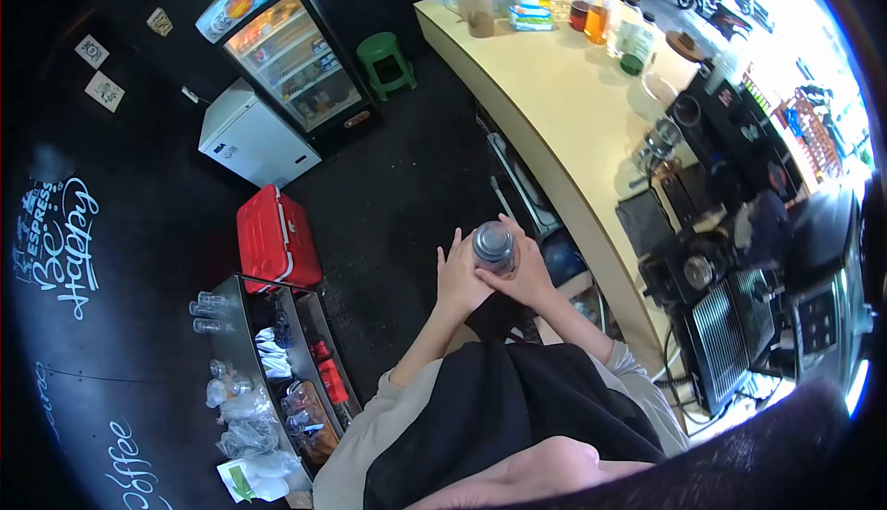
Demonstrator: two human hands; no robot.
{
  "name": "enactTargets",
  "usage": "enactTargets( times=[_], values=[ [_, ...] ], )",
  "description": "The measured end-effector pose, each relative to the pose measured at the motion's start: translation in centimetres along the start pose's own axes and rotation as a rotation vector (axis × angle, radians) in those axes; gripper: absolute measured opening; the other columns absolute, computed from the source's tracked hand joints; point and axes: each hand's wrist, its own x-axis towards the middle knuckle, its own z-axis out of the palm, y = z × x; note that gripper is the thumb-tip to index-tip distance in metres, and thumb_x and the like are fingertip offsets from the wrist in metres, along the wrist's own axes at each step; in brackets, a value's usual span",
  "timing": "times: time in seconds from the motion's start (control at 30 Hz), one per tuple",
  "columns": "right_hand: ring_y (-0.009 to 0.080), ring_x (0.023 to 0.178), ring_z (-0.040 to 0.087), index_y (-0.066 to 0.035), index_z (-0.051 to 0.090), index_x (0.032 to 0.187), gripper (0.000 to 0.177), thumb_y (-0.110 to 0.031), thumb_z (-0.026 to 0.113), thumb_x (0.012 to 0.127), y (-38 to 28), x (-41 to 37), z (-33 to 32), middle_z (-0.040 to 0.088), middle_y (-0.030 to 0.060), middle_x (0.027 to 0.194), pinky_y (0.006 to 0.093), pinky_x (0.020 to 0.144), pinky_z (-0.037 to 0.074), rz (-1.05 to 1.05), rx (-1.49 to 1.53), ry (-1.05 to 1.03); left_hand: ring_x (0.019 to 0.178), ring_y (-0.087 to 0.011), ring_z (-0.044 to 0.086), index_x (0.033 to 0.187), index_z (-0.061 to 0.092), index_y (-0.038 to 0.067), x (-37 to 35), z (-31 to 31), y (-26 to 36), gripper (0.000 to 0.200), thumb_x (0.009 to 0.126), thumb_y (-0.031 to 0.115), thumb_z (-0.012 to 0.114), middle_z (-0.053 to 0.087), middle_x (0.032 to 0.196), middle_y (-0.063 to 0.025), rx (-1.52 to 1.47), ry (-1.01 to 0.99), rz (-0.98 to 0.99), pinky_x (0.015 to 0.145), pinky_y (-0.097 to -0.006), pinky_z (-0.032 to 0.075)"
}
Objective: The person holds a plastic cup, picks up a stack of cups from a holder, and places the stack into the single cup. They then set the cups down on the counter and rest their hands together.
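Observation:
A clear, greyish glass is between my two hands in front of my chest, one round end facing up toward me. My left hand presses against its left side, with some fingers stretched forward. Around its right side curls my right hand, its thumb lying across the near side. The lower part of the glass is partly hidden by my hands.
To the right runs a curved counter with bottles and a coffee machine. A red cooler box and a shelf unit are at left. Farther off stand a display fridge, a white chest freezer and a green stool.

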Motion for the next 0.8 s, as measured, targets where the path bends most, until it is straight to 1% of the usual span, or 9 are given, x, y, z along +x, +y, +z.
enactTargets(
  times=[0.1, 0.2, 0.37, 0.43, 0.5, 0.63, 0.7, 0.77, 0.8],
  values=[
    [0.0395, 0.115, 0.054, -0.009, 0.031, 0.148, 0.101, -0.043, 0.082, 0.069, 1.4, 3.8, 2.7, 0.050, 0.0153, 0.139, 0.0465, 0.103, 0.040, -0.036, 0.070, -0.021, 0.143, -0.0366, 0.033, 0.140, 0.047, 0.009, 2.9, -1.0, -2.7, 0.093, 0.065, 0.054, 0.081, 0.051, 0.142, -0.0126, -0.008, 0.055, -0.017, 0.112, -0.0657, 0.021],
    [0.0383, 0.114, 0.055, -0.008, 0.032, 0.148, 0.100, -0.042, 0.082, 0.069, 2.3, 8.6, 4.8, 0.048, 0.0145, 0.141, 0.0461, 0.101, 0.041, -0.061, 0.025, -0.024, 0.142, -0.0366, 0.034, 0.138, 0.049, 0.008, 6.7, -2.1, -5.3, 0.090, 0.065, 0.051, 0.082, 0.053, 0.141, -0.0137, -0.022, 0.026, -0.058, 0.112, -0.0651, 0.022],
    [0.0367, 0.113, 0.056, -0.006, 0.032, 0.147, 0.100, -0.041, 0.083, 0.068, 2.1, 16.8, 8.0, 0.049, 0.0149, 0.141, 0.0446, 0.100, 0.042, -0.088, -0.026, 0.067, 0.141, -0.0364, 0.037, 0.135, 0.050, 0.002, 14.9, -5.2, -10.1, 0.086, 0.068, 0.046, 0.080, 0.053, 0.139, -0.0164, 0.057, 0.071, 0.064, 0.111, -0.0631, 0.026],
    [0.0362, 0.113, 0.057, -0.006, 0.032, 0.147, 0.100, -0.041, 0.083, 0.068, 1.6, 19.9, 9.0, 0.049, 0.0146, 0.141, 0.0438, 0.101, 0.041, -0.026, 0.033, 0.084, 0.140, -0.0365, 0.037, 0.135, 0.050, 0.002, 18.1, -6.6, -11.9, 0.084, 0.069, 0.045, 0.079, 0.053, 0.139, -0.0166, 0.088, 0.087, 0.114, 0.111, -0.0632, 0.026],
    [0.0364, 0.114, 0.057, -0.006, 0.032, 0.147, 0.100, -0.041, 0.083, 0.068, 1.8, 22.9, 9.7, 0.048, 0.0146, 0.142, 0.0443, 0.102, 0.041, 0.005, 0.046, 0.088, 0.140, -0.0365, 0.038, 0.135, 0.050, 0.002, 21.1, -7.9, -12.7, 0.082, 0.070, 0.045, 0.078, 0.053, 0.139, -0.0168, 0.110, 0.102, 0.157, 0.111, -0.0633, 0.027],
    [0.0368, 0.117, 0.055, -0.005, 0.031, 0.147, 0.100, -0.040, 0.083, 0.069, 2.0, 27.3, 10.5, 0.048, 0.0153, 0.141, 0.0454, 0.104, 0.040, 0.016, -0.085, 0.179, 0.140, -0.0364, 0.038, 0.135, 0.049, 0.002, 26.5, -9.5, -14.0, 0.080, 0.073, 0.045, 0.076, 0.053, 0.140, -0.0170, 0.146, 0.031, 0.216, 0.110, -0.0644, 0.027],
    [0.0367, 0.119, 0.054, -0.006, 0.031, 0.147, 0.100, -0.038, 0.085, 0.068, 2.3, 28.1, 10.5, 0.051, 0.0181, 0.137, 0.0446, 0.103, 0.041, 0.138, -0.039, 0.199, 0.140, -0.0364, 0.038, 0.135, 0.049, 0.002, 28.3, -9.3, -14.0, 0.081, 0.073, 0.046, 0.076, 0.053, 0.140, -0.0168, 0.140, -0.033, 0.256, 0.110, -0.0648, 0.027],
    [0.0370, 0.122, 0.052, -0.005, 0.034, 0.145, 0.098, -0.036, 0.085, 0.068, 3.4, 28.1, 10.7, 0.050, 0.0187, 0.138, 0.0445, 0.105, 0.041, 0.174, -0.022, 0.275, 0.139, -0.0367, 0.039, 0.135, 0.049, 0.002, 30.0, -9.1, -13.4, 0.082, 0.073, 0.048, 0.075, 0.053, 0.140, -0.0164, 0.126, -0.070, 0.308, 0.109, -0.0654, 0.028],
    [0.0370, 0.122, 0.052, -0.003, 0.035, 0.144, 0.096, -0.037, 0.084, 0.069, 4.3, 28.2, 10.6, 0.050, 0.0181, 0.137, 0.0453, 0.105, 0.040, 0.113, -0.074, 0.344, 0.138, -0.0370, 0.041, 0.135, 0.049, 0.002, 31.0, -8.3, -13.5, 0.086, 0.071, 0.053, 0.076, 0.053, 0.140, -0.0161, 0.110, -0.075, 0.350, 0.108, -0.0662, 0.029]
  ],
)
